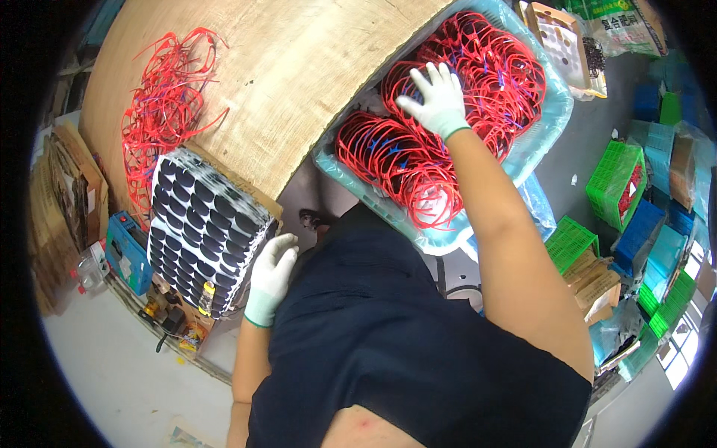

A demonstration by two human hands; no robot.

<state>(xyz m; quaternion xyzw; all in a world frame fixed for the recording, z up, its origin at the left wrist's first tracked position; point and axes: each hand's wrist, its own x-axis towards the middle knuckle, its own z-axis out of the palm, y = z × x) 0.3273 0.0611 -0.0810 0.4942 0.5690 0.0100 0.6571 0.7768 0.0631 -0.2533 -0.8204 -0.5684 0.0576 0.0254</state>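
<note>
My right hand (437, 97), in a white glove, reaches over a tray (556, 97) lined with pale blue plastic. Its fingers are spread over the packed rows of red glasses (485, 67) with dark lenses; whether the fingertips touch them I cannot tell. Gloved too, my left hand (272, 275) is at the right side of a box of dark oval lenses (196, 216), which stand in rows in white material. Those fingers are stretched out and hold nothing that shows. A loose tangle of red glasses frames (168, 104) lies on the wooden table (276, 60) beyond the box.
A yellow cutter (208, 297) lies on the lens box. To the left stand a blue case (128, 252) and cardboard (71, 194). An open carton (562, 48) is beyond the tray. Green crates (617, 183) and blue bins (640, 231) crowd the floor at right.
</note>
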